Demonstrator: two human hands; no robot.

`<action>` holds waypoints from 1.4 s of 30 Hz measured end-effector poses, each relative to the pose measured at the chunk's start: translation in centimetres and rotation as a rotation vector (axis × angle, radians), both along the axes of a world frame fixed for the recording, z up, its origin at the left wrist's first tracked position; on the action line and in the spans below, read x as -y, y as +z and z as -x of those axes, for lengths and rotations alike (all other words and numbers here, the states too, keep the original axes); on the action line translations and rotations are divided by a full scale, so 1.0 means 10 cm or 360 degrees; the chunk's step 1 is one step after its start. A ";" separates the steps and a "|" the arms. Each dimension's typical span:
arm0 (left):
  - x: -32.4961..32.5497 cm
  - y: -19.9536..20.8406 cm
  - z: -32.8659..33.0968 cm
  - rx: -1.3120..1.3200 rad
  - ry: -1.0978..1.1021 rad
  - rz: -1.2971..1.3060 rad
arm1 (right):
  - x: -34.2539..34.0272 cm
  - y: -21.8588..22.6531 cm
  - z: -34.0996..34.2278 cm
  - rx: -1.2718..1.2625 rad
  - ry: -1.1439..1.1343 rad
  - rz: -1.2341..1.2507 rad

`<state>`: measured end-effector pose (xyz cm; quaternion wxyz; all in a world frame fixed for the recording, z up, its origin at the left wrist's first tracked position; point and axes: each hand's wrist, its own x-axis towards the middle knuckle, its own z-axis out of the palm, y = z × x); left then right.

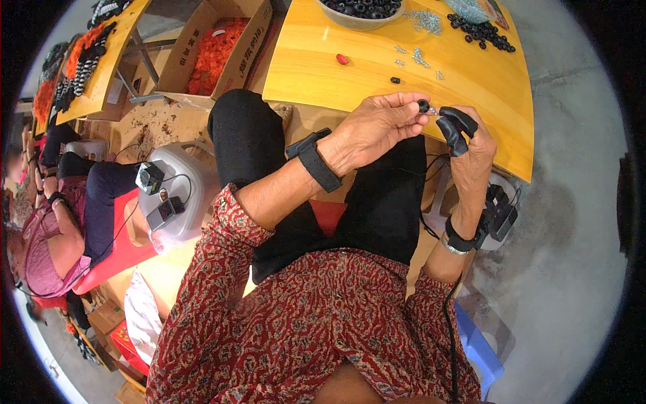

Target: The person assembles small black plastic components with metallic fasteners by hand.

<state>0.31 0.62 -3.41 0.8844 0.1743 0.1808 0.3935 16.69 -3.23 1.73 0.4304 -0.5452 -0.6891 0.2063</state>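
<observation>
Above my lap, at the near edge of the yellow table, my two hands meet. My left hand [391, 124] pinches a small black round piece [423, 106] with a dark hollow between thumb and fingertips. My right hand [473, 138] wears black covers on its thumb and forefinger, which close on a tiny shiny metal piece [434, 112] right beside the black piece. Whether the two pieces touch is too small to tell. On the table just beyond lies one loose black piece [395, 80], with several small silvery metal pieces [420, 58] farther back.
At the back of the yellow table [316, 64] stands a bowl [360, 23] of black pieces. A black pile [479, 32] and a red object [342, 59] lie there too. A cardboard box [232, 50] of orange material sits left; another person [60, 222] sits farther left.
</observation>
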 end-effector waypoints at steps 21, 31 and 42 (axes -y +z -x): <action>0.02 -0.03 0.04 0.0008 -0.0078 0.0073 | -1.11 -0.47 -0.38 0.0398 -0.0310 0.0019; 0.02 0.00 0.03 -0.0003 -0.0108 0.0077 | -0.95 -0.43 -0.21 0.0515 -0.0265 -0.0256; 0.01 -0.01 0.04 -0.0010 -0.0111 0.0061 | -0.85 -0.46 -0.24 0.0514 -0.0159 -0.0230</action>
